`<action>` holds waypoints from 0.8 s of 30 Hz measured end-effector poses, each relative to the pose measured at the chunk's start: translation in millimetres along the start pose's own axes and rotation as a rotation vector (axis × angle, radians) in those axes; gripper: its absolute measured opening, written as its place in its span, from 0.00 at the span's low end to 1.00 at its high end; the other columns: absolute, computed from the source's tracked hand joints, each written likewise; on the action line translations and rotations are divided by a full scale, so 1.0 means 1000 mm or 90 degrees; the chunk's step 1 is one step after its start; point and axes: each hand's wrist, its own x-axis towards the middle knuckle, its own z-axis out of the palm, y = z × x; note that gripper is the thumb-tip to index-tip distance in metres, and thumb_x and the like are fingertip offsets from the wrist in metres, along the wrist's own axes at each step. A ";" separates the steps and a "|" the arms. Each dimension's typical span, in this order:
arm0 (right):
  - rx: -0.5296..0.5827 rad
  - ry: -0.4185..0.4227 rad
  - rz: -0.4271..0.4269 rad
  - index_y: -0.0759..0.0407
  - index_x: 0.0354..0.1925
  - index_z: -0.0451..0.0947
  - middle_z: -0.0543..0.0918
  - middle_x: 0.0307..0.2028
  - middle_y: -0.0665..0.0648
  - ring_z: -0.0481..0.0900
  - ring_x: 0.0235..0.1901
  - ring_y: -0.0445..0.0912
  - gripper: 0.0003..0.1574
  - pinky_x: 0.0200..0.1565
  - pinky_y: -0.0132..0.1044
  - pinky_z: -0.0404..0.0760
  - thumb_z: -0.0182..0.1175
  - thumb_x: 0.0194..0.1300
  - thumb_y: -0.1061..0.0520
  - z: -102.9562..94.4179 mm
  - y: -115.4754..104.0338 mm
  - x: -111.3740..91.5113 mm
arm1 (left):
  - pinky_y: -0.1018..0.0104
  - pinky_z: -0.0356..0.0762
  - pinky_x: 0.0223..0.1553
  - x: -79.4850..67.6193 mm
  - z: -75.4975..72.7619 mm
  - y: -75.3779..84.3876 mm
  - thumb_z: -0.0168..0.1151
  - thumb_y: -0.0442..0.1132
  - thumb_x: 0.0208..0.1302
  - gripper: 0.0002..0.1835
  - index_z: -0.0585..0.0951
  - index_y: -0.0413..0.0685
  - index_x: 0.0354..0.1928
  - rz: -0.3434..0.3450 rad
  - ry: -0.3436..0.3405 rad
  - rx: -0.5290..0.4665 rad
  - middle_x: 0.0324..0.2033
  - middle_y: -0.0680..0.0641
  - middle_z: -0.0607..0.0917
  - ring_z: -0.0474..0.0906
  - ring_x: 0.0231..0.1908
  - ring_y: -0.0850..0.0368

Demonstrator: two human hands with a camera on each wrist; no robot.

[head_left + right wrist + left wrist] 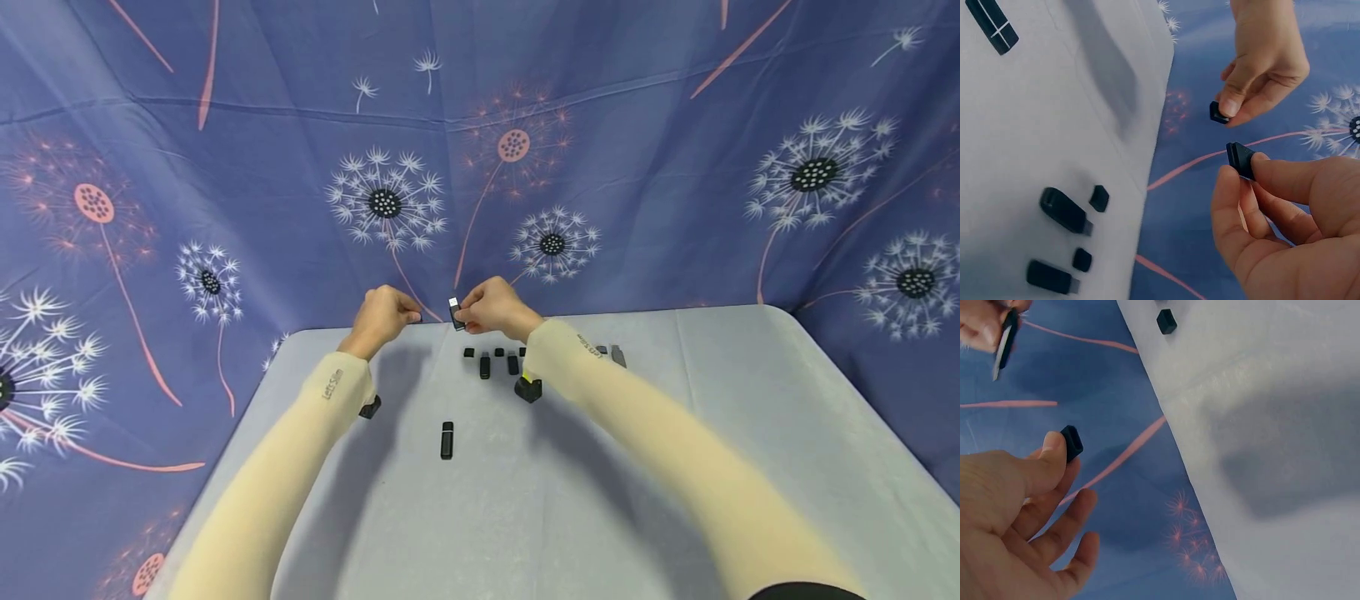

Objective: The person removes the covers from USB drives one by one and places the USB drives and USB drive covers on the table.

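My left hand (381,318) pinches a small black cap (1072,444) between thumb and forefinger; its hollow end shows in the left wrist view, and the other fingers are loosely bent. Facing it, my right hand (497,308) pinches a black USB flash drive (457,315) between thumb and fingertips. The drive's bare metal plug points up and away in the head view. Cap and drive are apart, held above the table's far edge. Below the right hand lie two uncapped black flash drives (485,367) with small black caps (1099,198) near their plugs.
A closed black flash drive (447,440) lies alone on the pale table (600,533), nearer to me. Right of the right wrist are a grey flash drive (618,357) and a grey cap (602,350). A blue dandelion-print cloth (660,250) hangs behind the table.
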 end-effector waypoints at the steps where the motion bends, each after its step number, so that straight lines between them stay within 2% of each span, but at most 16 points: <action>1: 0.005 0.001 0.007 0.69 0.50 0.84 0.87 0.46 0.64 0.88 0.33 0.49 0.15 0.43 0.40 0.89 0.69 0.67 0.63 0.002 0.002 0.001 | 0.50 0.85 0.47 0.000 0.000 -0.001 0.71 0.39 0.67 0.08 0.92 0.44 0.43 -0.005 -0.010 -0.002 0.39 0.43 0.92 0.89 0.42 0.48; 4: 0.018 0.009 0.022 0.70 0.49 0.84 0.88 0.45 0.65 0.88 0.32 0.47 0.14 0.45 0.42 0.89 0.69 0.67 0.64 0.008 0.010 0.004 | 0.51 0.86 0.47 0.003 0.003 -0.003 0.70 0.38 0.68 0.07 0.92 0.44 0.43 -0.014 -0.039 -0.005 0.39 0.44 0.92 0.89 0.42 0.48; 7: 0.022 0.019 0.028 0.70 0.48 0.84 0.88 0.42 0.65 0.89 0.33 0.51 0.13 0.41 0.40 0.89 0.69 0.66 0.64 0.016 0.018 0.006 | 0.52 0.86 0.47 0.005 0.008 -0.005 0.71 0.38 0.67 0.06 0.92 0.46 0.42 -0.020 -0.059 -0.003 0.39 0.45 0.92 0.88 0.42 0.48; 10: 0.013 0.038 0.036 0.70 0.45 0.83 0.88 0.39 0.64 0.90 0.33 0.52 0.11 0.36 0.37 0.89 0.70 0.65 0.65 0.025 0.026 0.007 | 0.53 0.86 0.48 0.007 0.014 -0.008 0.71 0.37 0.66 0.06 0.92 0.45 0.41 0.002 -0.074 0.011 0.39 0.45 0.92 0.89 0.43 0.48; 14: 0.000 0.066 0.052 0.70 0.43 0.83 0.88 0.35 0.63 0.87 0.25 0.47 0.10 0.41 0.44 0.90 0.71 0.63 0.67 0.039 0.037 0.011 | 0.53 0.86 0.50 0.009 0.025 -0.012 0.72 0.35 0.65 0.05 0.92 0.42 0.39 0.044 -0.094 0.032 0.40 0.44 0.92 0.88 0.46 0.46; 17: -0.019 0.081 0.072 0.70 0.40 0.83 0.88 0.32 0.62 0.85 0.21 0.44 0.09 0.45 0.49 0.89 0.72 0.62 0.68 0.047 0.045 0.016 | 0.51 0.85 0.52 0.008 0.033 -0.015 0.73 0.34 0.64 0.04 0.92 0.41 0.38 0.057 -0.102 0.029 0.39 0.43 0.92 0.88 0.47 0.45; 18: -0.028 0.084 0.080 0.70 0.39 0.84 0.88 0.31 0.62 0.85 0.20 0.45 0.09 0.44 0.49 0.89 0.73 0.61 0.68 0.050 0.047 0.018 | 0.49 0.82 0.56 0.006 0.036 -0.016 0.73 0.34 0.64 0.04 0.92 0.42 0.38 0.064 -0.104 0.030 0.39 0.44 0.92 0.88 0.47 0.45; 21: -0.054 0.088 0.106 0.68 0.36 0.84 0.88 0.32 0.64 0.87 0.21 0.48 0.06 0.42 0.48 0.90 0.73 0.61 0.68 0.056 0.053 0.021 | 0.47 0.81 0.57 0.003 0.045 -0.018 0.74 0.33 0.63 0.03 0.92 0.41 0.37 0.078 -0.106 0.023 0.37 0.45 0.93 0.89 0.44 0.47; 23: -0.082 0.097 0.110 0.68 0.33 0.85 0.87 0.36 0.67 0.89 0.24 0.51 0.05 0.39 0.46 0.90 0.73 0.61 0.67 0.060 0.055 0.022 | 0.43 0.75 0.64 0.001 0.050 -0.019 0.74 0.33 0.63 0.03 0.92 0.42 0.36 0.089 -0.106 0.029 0.36 0.45 0.93 0.89 0.42 0.48; 24: -0.094 0.100 0.110 0.68 0.31 0.85 0.86 0.38 0.69 0.90 0.25 0.52 0.05 0.37 0.44 0.90 0.74 0.61 0.67 0.062 0.056 0.022 | 0.42 0.75 0.64 0.000 0.053 -0.018 0.73 0.33 0.63 0.02 0.92 0.42 0.36 0.089 -0.109 0.031 0.35 0.46 0.93 0.89 0.41 0.49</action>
